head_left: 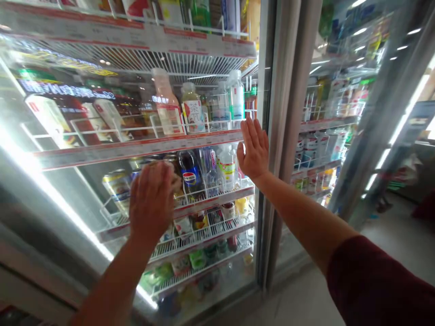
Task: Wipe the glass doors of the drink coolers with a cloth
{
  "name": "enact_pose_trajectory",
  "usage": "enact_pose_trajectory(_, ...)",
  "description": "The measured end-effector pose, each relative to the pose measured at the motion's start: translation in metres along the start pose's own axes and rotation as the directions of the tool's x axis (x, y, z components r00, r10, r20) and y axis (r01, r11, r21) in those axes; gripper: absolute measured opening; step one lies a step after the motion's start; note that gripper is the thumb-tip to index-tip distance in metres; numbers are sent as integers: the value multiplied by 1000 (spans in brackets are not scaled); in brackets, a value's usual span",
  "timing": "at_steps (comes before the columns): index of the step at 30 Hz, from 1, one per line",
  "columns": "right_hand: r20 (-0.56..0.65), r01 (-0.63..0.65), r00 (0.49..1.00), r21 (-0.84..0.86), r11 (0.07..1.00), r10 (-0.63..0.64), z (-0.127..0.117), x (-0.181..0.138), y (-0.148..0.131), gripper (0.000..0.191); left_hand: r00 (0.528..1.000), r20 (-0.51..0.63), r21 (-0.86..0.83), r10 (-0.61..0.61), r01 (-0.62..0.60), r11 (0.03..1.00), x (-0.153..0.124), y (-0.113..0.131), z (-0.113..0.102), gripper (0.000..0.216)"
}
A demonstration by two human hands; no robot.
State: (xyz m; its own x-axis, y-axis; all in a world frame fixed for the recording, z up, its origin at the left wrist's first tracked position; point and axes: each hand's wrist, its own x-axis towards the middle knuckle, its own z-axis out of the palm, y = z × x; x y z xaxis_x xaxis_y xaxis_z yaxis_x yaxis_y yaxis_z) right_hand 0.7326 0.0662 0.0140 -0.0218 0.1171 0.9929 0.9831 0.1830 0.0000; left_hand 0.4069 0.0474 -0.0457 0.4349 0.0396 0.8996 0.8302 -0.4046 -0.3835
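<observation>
Both my hands lie flat on the glass door [68, 190] of a drinks fridge. My right hand [254, 149] is open, fingers together and pointing up, pressed near the door's right edge beside the metal frame [272, 136]. My left hand [152, 201] is also flat on the glass, fingers up and slightly blurred, lower and further left. Neither holds anything. Behind the glass, wire shelves carry bottles, among them a pale tea bottle [192, 108] and a dark cola bottle [190, 174], plus cans [117, 188] to the left.
A second fridge door [326, 127] with more bottles stands to the right of the frame. A bright light strip [50, 190] runs down the fridge's left side. Grey shop floor [390, 240] opens at the lower right.
</observation>
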Motion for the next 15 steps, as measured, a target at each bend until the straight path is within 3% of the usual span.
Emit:
enact_pose_trajectory(2,7,0,1000,-5,1000,0,0,0,-1,69,993,-60,28,-98,100,995,-5,-11,-5,77)
enact_pose_trajectory(4,20,-2,1000,3,1000,2,-1,1,-1,69,990,-71,14,-119,120,993,-26,-1,-4,79)
enact_pose_trajectory(6,42,-9,999,17,1000,8,-2,2,-1,70,999,12,-42,-31,31,999,-56,18,-1,80)
enact_pose_trajectory(7,56,-14,998,22,1000,12,-2,2,-2,70,992,92,-94,84,-76,993,-68,24,0,79)
enact_pose_trajectory(9,68,-18,998,27,999,16,-2,2,-2,71,972,141,-135,187,-169,976,-79,22,0,76)
enact_pose_trajectory(11,55,-17,998,27,999,16,-1,2,-1,70,985,109,-78,136,-127,989,-71,3,-4,75)
enact_pose_trajectory(15,15,-4,1000,26,1000,3,0,1,0,68,996,-40,59,-75,77,995,-50,-32,-11,77)
